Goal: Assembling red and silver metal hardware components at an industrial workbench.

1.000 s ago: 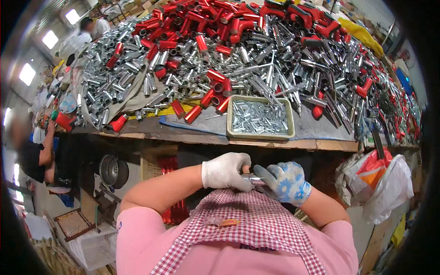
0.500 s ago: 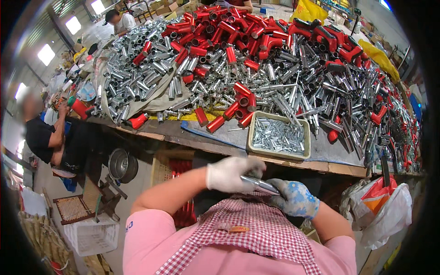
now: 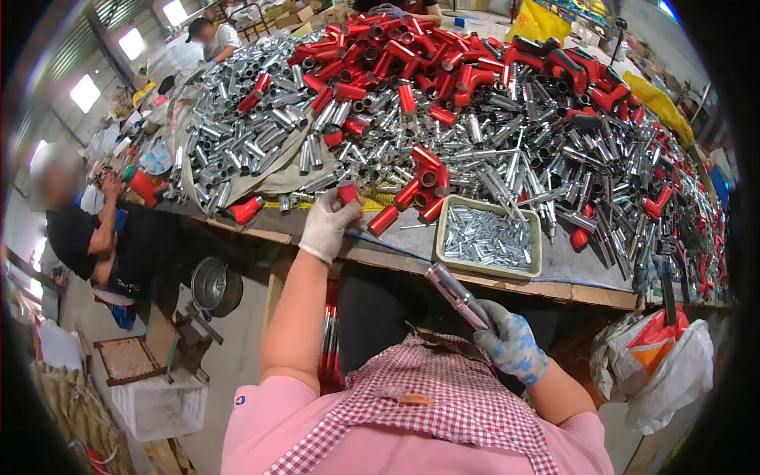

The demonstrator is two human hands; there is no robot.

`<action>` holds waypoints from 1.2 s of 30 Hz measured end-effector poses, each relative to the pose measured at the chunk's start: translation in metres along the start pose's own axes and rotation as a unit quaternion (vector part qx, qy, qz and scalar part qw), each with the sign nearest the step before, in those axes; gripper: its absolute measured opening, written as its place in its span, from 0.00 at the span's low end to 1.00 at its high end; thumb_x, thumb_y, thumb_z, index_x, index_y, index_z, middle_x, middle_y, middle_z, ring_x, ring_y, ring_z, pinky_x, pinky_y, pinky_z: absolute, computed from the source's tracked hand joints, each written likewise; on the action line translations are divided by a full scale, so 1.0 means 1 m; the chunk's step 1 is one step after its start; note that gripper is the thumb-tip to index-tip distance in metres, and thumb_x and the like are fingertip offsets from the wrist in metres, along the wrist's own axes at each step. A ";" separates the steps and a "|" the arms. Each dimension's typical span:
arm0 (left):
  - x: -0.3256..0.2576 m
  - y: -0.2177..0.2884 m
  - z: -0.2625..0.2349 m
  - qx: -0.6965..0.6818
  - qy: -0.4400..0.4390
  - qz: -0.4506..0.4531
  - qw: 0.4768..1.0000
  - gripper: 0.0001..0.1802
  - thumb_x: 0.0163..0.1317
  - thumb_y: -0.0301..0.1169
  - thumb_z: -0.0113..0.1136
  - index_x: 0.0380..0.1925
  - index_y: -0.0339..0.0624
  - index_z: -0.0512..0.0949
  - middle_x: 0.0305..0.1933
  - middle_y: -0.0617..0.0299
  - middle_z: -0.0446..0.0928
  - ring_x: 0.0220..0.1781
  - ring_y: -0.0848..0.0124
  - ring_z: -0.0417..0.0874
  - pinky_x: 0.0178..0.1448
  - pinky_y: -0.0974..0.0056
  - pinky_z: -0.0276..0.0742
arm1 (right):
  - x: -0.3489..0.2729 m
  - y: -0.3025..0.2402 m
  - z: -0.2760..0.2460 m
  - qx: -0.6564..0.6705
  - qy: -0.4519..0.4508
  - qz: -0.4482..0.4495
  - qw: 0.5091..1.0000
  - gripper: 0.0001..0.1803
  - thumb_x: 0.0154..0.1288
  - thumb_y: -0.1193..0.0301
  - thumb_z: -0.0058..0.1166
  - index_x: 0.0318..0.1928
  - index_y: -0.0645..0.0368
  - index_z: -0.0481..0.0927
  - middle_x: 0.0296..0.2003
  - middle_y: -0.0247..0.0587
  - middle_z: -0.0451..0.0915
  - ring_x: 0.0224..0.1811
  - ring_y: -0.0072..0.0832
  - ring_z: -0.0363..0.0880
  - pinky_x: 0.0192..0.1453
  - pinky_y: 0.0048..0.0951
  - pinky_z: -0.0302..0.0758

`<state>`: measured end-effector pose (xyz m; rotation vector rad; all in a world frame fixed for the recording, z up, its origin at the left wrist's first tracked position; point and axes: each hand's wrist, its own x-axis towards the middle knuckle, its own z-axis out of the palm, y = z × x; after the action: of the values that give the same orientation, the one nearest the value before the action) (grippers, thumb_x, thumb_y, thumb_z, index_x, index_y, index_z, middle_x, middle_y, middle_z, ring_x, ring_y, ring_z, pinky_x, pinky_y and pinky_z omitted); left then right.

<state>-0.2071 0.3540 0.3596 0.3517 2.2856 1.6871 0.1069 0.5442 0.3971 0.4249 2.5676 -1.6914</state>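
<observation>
Pinching red cap [image 3: 347, 192] in left fingers [image 3: 339, 212] — right hand [image 3: 511, 344] gripping tube [image 3: 457, 296]

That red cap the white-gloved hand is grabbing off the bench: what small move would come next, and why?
Probably lifting the red cap back toward the metal tube. The left hand is closed on the cap at the bench edge, while the right hand holds the tube near the apron with its free end pointing up toward the bench.
</observation>
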 end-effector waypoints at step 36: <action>-0.103 -0.021 -0.013 -0.235 -0.123 0.076 0.961 0.28 0.46 0.25 0.68 0.50 0.32 0.73 0.39 0.60 0.78 0.42 0.74 0.79 0.48 0.69 0.75 | 0.043 -0.022 0.012 -0.084 -0.108 -0.026 0.990 0.28 0.58 0.70 0.58 0.61 0.58 0.73 0.46 0.51 0.82 0.49 0.41 0.82 0.55 0.35 0.76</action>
<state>-0.1161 0.2995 0.3511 0.5988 1.6542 2.0576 0.0588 0.5339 0.4040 0.1581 2.5525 -1.4286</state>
